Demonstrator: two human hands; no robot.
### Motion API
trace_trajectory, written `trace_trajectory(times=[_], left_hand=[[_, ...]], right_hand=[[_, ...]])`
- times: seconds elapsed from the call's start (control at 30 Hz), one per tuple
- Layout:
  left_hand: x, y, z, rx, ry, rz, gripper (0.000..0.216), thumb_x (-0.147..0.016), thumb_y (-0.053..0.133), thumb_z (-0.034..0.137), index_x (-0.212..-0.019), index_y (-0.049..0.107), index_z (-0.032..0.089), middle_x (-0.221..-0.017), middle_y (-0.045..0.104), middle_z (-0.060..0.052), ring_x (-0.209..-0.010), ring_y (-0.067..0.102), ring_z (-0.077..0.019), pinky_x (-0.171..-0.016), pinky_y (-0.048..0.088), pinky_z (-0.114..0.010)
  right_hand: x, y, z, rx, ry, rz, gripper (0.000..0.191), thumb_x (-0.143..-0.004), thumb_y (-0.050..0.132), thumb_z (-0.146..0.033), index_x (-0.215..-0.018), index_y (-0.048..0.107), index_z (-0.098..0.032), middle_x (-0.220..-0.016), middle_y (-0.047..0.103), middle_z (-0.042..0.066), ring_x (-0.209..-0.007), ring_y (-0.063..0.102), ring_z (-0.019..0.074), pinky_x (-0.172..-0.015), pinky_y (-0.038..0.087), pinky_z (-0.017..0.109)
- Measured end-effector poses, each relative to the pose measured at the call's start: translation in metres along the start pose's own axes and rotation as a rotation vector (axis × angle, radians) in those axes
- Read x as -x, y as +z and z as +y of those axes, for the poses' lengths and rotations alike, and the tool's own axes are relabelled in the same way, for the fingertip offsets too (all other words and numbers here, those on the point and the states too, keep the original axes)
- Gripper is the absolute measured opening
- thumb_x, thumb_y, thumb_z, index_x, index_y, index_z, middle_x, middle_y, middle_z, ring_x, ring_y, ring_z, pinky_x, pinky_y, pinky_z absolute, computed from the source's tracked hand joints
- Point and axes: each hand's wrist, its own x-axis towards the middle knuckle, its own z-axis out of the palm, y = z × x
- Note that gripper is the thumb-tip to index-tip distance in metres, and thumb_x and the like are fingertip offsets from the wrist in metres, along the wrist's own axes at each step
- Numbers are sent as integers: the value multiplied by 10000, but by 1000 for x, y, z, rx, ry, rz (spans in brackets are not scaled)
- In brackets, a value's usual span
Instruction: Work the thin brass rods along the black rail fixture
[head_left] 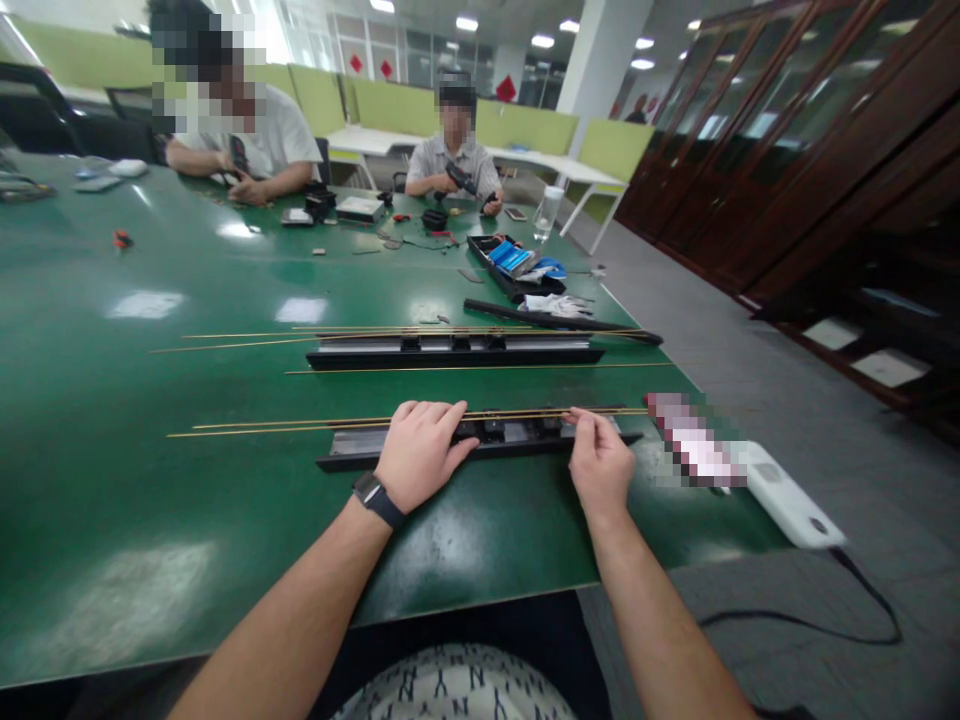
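Note:
My left hand (pixel 422 455) wears a dark watch at the wrist and is wrapped over the near black metal channel (pixel 358 447), fingers on its far side and thumb on the near side. The channel lies lengthwise on the table and has a grey inner face and small black blocks in it. Two thin brass-coloured rods (pixel 300 425) run along its far edge and stick out well to the left. Towards the channel's right end, my right hand (pixel 602 465) is closed, with thumb and forefinger pinching a rod. My other right fingers are curled in.
Beyond lies a second black channel (pixel 360 355) with more rods, then a black strip (pixel 510 312), gloves (pixel 555 305) and a black tray (pixel 517 268). A pixelated phone-like thing (pixel 690 435) and a white power strip (pixel 787 500) lie right. Two people work across the green table (pixel 187 260).

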Motion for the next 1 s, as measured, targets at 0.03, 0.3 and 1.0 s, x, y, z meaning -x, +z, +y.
trace_trajectory(times=[0.03,0.3,1.0], left_hand=[[0,0,0,1,-1,2,421,-1003,593,482,-1323,614,209,-1187,743,-111,-1091,673,-287,-957,428,-453],[0,0,0,8,-3,9,430,-1001,597,484,-1325,618,201,-1194,742,-111,-1098,673,-291,-972,430,-468],[0,-1,0,-3,2,1,440,-995,618,467,-1329,620,180,-1191,743,-112,-1094,678,-290,-958,441,-463]], right_hand=[[0,0,1,3,-4,-1,400,-1040,499,-476,-1109,772,-192,-1021,818,92,-978,786,246,-917,598,368],[2,-1,-6,17,-71,-43,359,-1019,538,-447,-1103,788,-203,-1035,817,82,-970,783,240,-886,608,336],[1,0,-3,-26,-9,-14,399,-1030,520,-470,-1129,777,-181,-1013,820,94,-972,787,246,-909,603,362]])
